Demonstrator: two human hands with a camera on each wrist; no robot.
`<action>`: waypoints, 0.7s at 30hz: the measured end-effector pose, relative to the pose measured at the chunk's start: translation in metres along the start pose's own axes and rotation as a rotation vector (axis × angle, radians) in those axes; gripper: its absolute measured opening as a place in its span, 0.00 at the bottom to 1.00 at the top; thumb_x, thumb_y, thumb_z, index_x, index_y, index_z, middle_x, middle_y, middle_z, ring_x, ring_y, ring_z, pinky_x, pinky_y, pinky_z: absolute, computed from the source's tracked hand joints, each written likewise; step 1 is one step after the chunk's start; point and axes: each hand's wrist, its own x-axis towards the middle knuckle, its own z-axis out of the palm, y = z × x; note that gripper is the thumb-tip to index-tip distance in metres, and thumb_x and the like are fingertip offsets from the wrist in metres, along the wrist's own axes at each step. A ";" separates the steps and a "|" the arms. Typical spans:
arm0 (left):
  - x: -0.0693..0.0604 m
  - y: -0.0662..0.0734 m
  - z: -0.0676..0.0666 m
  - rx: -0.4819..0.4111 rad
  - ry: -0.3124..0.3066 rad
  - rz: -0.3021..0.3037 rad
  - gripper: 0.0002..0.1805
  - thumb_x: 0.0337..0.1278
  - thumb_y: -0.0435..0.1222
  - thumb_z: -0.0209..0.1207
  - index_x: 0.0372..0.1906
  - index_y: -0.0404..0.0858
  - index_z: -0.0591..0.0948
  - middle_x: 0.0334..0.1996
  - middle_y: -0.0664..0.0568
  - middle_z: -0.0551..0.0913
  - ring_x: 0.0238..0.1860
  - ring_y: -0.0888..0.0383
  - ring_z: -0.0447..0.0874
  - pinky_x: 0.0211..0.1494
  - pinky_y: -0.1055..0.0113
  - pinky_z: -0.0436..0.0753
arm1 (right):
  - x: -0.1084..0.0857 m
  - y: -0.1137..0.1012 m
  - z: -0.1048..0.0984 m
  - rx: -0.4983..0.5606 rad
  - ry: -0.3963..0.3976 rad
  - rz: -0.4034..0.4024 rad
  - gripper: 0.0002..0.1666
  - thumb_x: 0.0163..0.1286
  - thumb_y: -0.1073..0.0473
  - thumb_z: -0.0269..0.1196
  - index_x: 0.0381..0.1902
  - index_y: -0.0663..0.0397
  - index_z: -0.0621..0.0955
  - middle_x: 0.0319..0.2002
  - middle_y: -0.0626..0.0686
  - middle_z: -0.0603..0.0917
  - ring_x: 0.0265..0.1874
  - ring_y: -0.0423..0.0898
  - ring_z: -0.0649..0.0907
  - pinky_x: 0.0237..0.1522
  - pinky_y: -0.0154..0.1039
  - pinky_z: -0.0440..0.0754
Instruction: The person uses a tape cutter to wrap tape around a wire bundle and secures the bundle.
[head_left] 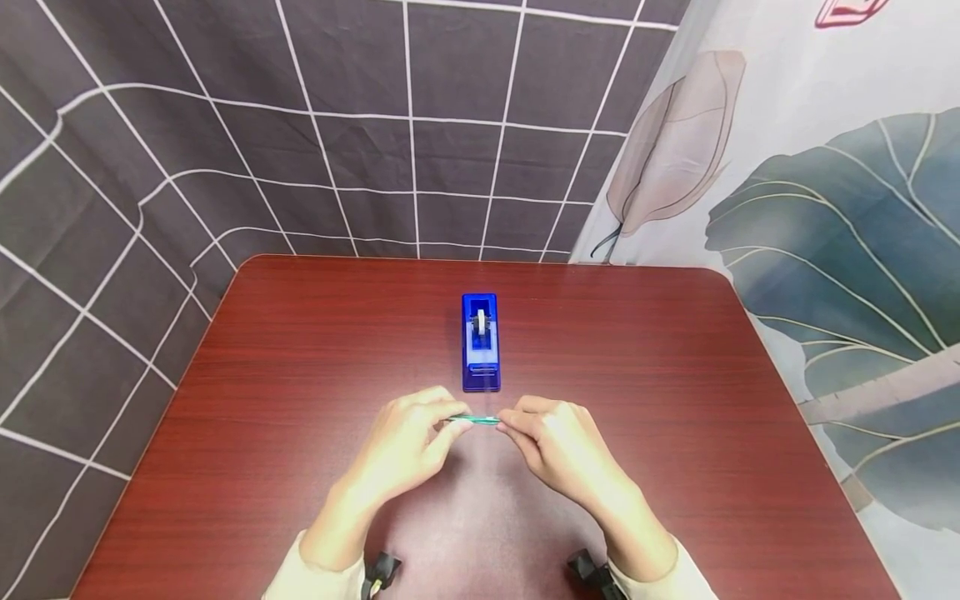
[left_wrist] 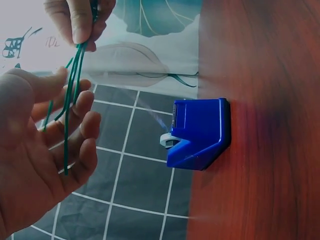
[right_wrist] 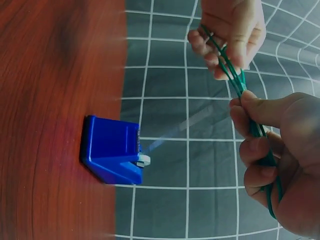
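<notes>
A bundle of thin green wires [head_left: 483, 420] spans the gap between both hands above the table. My left hand [head_left: 411, 440] pinches its left part between thumb and fingers, and in the left wrist view several loose wire ends [left_wrist: 66, 145] fan out across that palm. My right hand [head_left: 561, 446] grips the other end; a bent loop of it [right_wrist: 273, 200] shows under the curled fingers. Just beyond the hands stands a blue tape dispenser [head_left: 481, 371] with a small roll [head_left: 481, 322] in it. From it a see-through strip of tape [right_wrist: 172, 137] reaches toward the hands.
The reddish-brown wooden table [head_left: 315, 333] lies beneath everything. A dark grey curtain with white grid lines [head_left: 360, 150] hangs behind and to the left. At the right hangs a white curtain with a leaf print [head_left: 825, 242].
</notes>
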 end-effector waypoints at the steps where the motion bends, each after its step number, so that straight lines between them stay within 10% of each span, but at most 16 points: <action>1: 0.001 0.001 -0.001 0.007 -0.001 -0.006 0.02 0.60 0.37 0.68 0.36 0.44 0.89 0.31 0.64 0.83 0.28 0.70 0.77 0.31 0.70 0.77 | 0.000 0.000 0.000 0.003 0.007 -0.006 0.04 0.68 0.59 0.67 0.33 0.52 0.87 0.23 0.41 0.78 0.18 0.33 0.73 0.20 0.32 0.73; 10: 0.007 0.005 -0.002 0.000 -0.070 -0.053 0.06 0.67 0.39 0.63 0.36 0.46 0.89 0.26 0.66 0.80 0.24 0.70 0.70 0.29 0.70 0.74 | 0.000 0.000 0.000 0.007 0.053 -0.020 0.04 0.68 0.59 0.67 0.33 0.51 0.87 0.25 0.41 0.81 0.20 0.34 0.76 0.21 0.34 0.75; 21: 0.007 0.001 0.002 -0.079 0.028 -0.041 0.02 0.59 0.36 0.69 0.34 0.45 0.91 0.22 0.65 0.76 0.21 0.72 0.64 0.25 0.74 0.67 | 0.001 0.002 0.003 0.014 0.057 -0.003 0.03 0.62 0.62 0.70 0.34 0.51 0.88 0.26 0.42 0.81 0.20 0.34 0.77 0.22 0.35 0.76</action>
